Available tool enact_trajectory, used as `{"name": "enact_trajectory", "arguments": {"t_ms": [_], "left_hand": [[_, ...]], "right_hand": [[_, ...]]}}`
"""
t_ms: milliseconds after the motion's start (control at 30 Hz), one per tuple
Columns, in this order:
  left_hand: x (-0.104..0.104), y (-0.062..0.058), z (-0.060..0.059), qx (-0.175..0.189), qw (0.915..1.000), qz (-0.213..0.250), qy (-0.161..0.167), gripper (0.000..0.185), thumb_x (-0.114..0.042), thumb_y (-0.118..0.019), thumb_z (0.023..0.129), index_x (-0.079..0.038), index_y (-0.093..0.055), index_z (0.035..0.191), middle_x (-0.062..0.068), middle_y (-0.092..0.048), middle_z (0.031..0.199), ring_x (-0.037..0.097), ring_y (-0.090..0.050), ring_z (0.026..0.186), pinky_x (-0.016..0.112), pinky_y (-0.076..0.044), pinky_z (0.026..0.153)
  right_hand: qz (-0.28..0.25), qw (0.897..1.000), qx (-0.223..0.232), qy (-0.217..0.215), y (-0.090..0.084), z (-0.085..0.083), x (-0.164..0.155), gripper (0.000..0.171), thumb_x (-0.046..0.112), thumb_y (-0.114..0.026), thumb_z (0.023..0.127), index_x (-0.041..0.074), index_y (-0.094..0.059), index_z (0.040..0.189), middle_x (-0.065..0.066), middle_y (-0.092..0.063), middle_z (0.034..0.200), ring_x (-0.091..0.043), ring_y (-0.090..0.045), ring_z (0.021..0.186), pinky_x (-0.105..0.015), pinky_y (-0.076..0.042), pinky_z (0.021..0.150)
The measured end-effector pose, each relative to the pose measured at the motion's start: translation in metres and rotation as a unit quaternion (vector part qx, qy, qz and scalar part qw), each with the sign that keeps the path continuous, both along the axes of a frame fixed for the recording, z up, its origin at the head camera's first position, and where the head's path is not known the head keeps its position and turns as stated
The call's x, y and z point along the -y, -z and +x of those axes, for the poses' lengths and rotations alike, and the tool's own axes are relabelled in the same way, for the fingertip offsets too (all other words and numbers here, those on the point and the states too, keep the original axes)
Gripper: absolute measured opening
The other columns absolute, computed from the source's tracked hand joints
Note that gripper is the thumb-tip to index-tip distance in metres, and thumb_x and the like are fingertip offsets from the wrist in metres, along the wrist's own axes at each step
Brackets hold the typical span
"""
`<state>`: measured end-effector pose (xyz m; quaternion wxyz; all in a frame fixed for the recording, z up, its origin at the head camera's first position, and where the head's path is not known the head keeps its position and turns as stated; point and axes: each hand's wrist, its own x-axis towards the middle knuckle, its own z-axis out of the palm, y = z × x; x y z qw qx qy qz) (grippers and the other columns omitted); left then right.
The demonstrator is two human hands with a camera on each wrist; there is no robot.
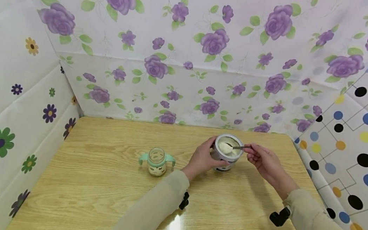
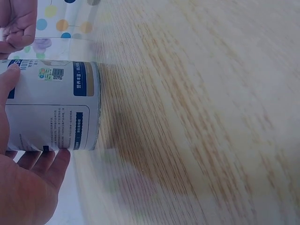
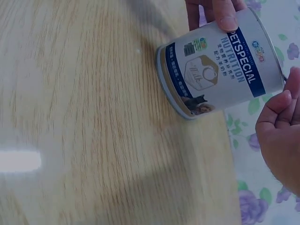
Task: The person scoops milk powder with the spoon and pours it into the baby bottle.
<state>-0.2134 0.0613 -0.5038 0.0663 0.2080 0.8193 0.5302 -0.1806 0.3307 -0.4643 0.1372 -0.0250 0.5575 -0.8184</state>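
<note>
Nearest the head camera, at the bottom of the frame: two beige sleeves (image 1: 153, 208), each with a black wrist-mounted device, reaching up-frame over the wooden table (image 1: 97, 194). Left to right across the table: a small glass feeding bottle (image 1: 157, 161) with mint-green handles stands upright and open-topped at centre-left, untouched, well apart from both hands. Right of it, the left hand (image 1: 201, 158) wraps the side of an open powder can (image 1: 227, 153); fingers curled round the wall, thumb on the near side. Left wrist view confirms: thumb tip and fingertips (image 2: 51, 157) lie against the printed label of the can (image 2: 54, 105), palm below it. Judged purpose of this grip: to steady the can, and it appears tipped slightly toward the person, so the mouth faces the other hand. The can's base sits on the table right of frame centre; the right wrist view shows the can (image 3: 220, 65) with its lower rim on the wood and the left thumb pressed on the label at top. Inside the can: white powder, near the rim. A metal spoon (image 1: 237, 146) lies across the mouth, bowl over the powder, handle pointing to the right. Right hand (image 1: 263, 160), furthest right, pinches the spoon handle's end between thumb and curled fingertips, just outside the can's right rim; hand does not touch the can. Right wrist view shows only curled fingers (image 3: 276, 117) beside the can; the spoon is not visible there. Floral and dotted sheets wall the table.
</note>
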Motion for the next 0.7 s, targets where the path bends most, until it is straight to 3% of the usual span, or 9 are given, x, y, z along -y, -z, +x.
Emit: {"name": "enact_trajectory", "arguments": {"t_ms": [233, 467, 700], "left_hand": [[-0.0001, 0.0006, -0.0007, -0.003, 1.0, -0.002, 0.0, 0.096, -0.039, -0.097, 0.081, -0.027, -0.046, 0.161, -0.008, -0.061, 0.146, 0.012, -0.057, 0.13, 0.043, -0.05, 0.11], [-0.0002, 0.0019, -0.0016, -0.004, 1.0, -0.002, 0.002, 0.096, -0.039, -0.097, 0.081, -0.027, -0.046, 0.161, -0.008, -0.06, 0.146, 0.012, -0.057, 0.13, 0.043, -0.05, 0.11], [-0.0001, 0.0014, -0.0011, 0.006, 1.0, -0.001, 0.001, 0.097, -0.039, -0.097, 0.08, -0.028, -0.046, 0.161, -0.009, -0.06, 0.146, 0.013, -0.057, 0.132, 0.044, -0.05, 0.111]], "right_hand": [[-0.071, 0.997, 0.039, 0.012, 0.0015, -0.0015, 0.0026, 0.04, 0.02, -0.042, 0.118, 0.006, -0.079, 0.118, -0.002, -0.082, 0.104, -0.009, -0.073, 0.088, -0.024, -0.059, 0.083], [-0.091, 0.995, 0.026, 0.015, 0.0, -0.0024, 0.0004, 0.043, 0.023, -0.039, 0.119, 0.007, -0.078, 0.117, -0.003, -0.082, 0.105, -0.011, -0.073, 0.089, -0.025, -0.059, 0.083], [-0.101, 0.992, 0.058, 0.045, -0.0023, -0.0022, 0.0018, 0.044, 0.023, -0.04, 0.119, 0.005, -0.079, 0.111, -0.004, -0.081, 0.099, -0.012, -0.07, 0.084, -0.025, -0.058, 0.081]]}}
